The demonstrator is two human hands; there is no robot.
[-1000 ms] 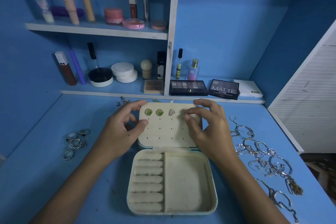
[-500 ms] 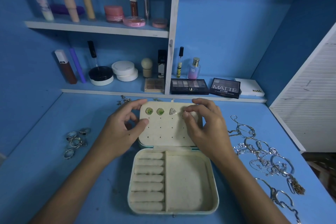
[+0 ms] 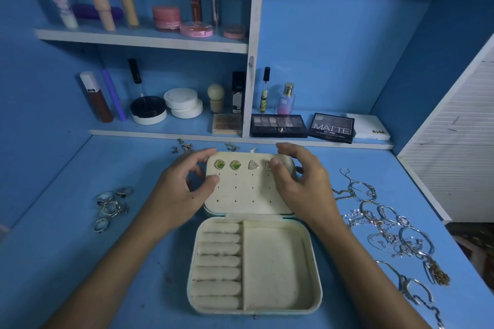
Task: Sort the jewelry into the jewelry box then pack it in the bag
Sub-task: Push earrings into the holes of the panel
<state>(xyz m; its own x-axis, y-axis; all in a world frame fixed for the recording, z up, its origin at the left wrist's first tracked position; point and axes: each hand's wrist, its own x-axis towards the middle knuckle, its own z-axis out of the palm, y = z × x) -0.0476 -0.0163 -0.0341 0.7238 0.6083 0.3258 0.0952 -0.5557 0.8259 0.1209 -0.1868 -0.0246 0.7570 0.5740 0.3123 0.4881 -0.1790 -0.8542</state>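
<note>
Cream box (image 3: 254, 262) filling: fourth stud (image 3: 268, 165) going in.
Right hand (image 3: 299, 184) pinching it, left hand (image 3: 184, 189) clasping lid (image 3: 248, 195); rings (image 3: 111, 205), chains (image 3: 387, 232) waiting.

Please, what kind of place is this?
Probably a home dressing table or vanity corner: blue shelves hold makeup such as eyeshadow palettes and a perfume bottle, with a jewelry box open on the table.

The jewelry box (image 3: 283, 262) in front of me is lined with matt, cream, velvety cloth, including its ring rolls (image 3: 219, 264) and the perforated lid panel (image 3: 246, 189). The earrings (image 3: 235, 165) pinned there and the chains (image 3: 385, 224) and rings (image 3: 111, 205) beside it are shiny metal. The table (image 3: 80, 262) is matt blue painted board, slightly scuffed.
</note>
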